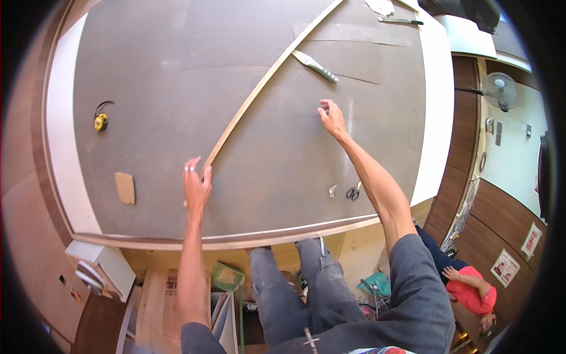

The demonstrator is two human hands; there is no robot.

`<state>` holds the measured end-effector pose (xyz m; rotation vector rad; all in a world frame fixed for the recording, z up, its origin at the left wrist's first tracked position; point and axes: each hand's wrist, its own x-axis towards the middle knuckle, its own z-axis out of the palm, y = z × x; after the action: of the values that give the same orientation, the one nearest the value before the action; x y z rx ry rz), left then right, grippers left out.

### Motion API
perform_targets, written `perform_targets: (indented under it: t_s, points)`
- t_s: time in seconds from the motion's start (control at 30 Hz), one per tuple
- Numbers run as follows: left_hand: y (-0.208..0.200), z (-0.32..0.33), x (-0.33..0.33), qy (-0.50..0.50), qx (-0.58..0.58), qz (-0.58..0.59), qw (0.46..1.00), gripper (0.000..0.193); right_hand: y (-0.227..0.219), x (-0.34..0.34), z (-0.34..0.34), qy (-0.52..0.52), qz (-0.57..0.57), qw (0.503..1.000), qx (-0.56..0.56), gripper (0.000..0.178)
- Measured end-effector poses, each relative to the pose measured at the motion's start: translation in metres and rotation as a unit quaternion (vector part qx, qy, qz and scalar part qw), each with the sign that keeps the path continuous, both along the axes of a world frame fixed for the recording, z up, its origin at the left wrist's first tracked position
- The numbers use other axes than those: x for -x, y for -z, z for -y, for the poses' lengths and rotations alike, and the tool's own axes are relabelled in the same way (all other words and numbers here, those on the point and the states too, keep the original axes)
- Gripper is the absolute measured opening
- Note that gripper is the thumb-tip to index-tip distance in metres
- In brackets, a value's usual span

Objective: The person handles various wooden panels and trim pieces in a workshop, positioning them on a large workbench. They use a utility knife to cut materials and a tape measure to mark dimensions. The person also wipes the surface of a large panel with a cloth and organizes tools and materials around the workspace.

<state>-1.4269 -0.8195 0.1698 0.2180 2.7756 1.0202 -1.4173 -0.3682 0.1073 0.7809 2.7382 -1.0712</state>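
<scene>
A long, thin wooden strip (pixel 259 85) lies slanting across the large grey-brown board (pixel 147 88). My left hand (pixel 197 187) is at the strip's near end, fingers and thumb spread, covering part of it; whether it touches the wood I cannot tell. To the right, my right hand (pixel 333 120) hovers over the board with fingers loosely bent and apart, nothing in it. Beyond it, a tool with a pale flat front and a grey handle (pixel 318 68) lies against the strip. Black-handled scissors (pixel 354 192) and a small clear packet (pixel 333 191) lie below my right forearm.
A yellow tape measure (pixel 101 122) and a brown cardboard piece (pixel 125 188) lie at left on the board. A thin tool with a dark handle (pixel 401 21) is at the far right. A fan (pixel 501 91) stands beyond. Another person in a red shirt (pixel 471 289) is at lower right.
</scene>
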Motion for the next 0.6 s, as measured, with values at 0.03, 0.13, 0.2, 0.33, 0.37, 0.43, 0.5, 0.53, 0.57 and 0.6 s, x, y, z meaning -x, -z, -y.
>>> perform_targets:
  t_s: [0.03,0.13,0.2,0.33,0.37,0.43,0.5,0.53,0.57,0.6]
  points:
    - [0.008,-0.017,0.018,0.023,0.011,0.000,1.000,0.041,0.005,0.014,-0.002,0.016,-0.040,0.998,-0.037,0.033]
    - [0.025,-0.053,0.052,0.058,0.039,0.002,0.998,0.050,0.005,0.061,-0.016,0.015,-0.099,0.989,-0.113,0.033]
    - [0.039,-0.067,0.065,0.043,0.055,0.019,0.997,0.054,0.003,0.096,-0.030,0.010,-0.101,0.985,-0.138,0.034]
    - [0.069,-0.071,0.076,0.050,0.083,0.030,0.995,0.055,0.008,0.160,-0.066,0.039,-0.045,0.985,-0.161,0.042]
    - [0.075,-0.070,0.076,0.052,0.092,0.027,0.994,0.055,0.013,0.170,-0.072,0.060,-0.020,0.984,-0.167,0.044]
    - [0.083,-0.069,0.076,0.051,0.113,0.011,0.992,0.053,0.027,0.183,-0.077,0.065,-0.010,0.981,-0.181,0.046]
    - [0.085,-0.068,0.076,0.057,0.107,0.011,0.993,0.052,0.040,0.185,-0.081,0.088,-0.010,0.982,-0.169,0.046]
    - [0.084,-0.067,0.077,0.052,0.108,0.015,0.993,0.051,0.046,0.180,-0.083,0.140,-0.039,0.968,-0.205,0.049]
    - [0.084,-0.065,0.081,0.057,0.098,-0.006,0.993,0.048,0.050,0.176,-0.087,0.193,-0.069,0.950,-0.237,0.052]
    - [0.084,-0.064,0.084,0.059,0.087,-0.028,0.994,0.044,0.054,0.170,-0.092,0.299,-0.033,0.928,-0.220,0.053]
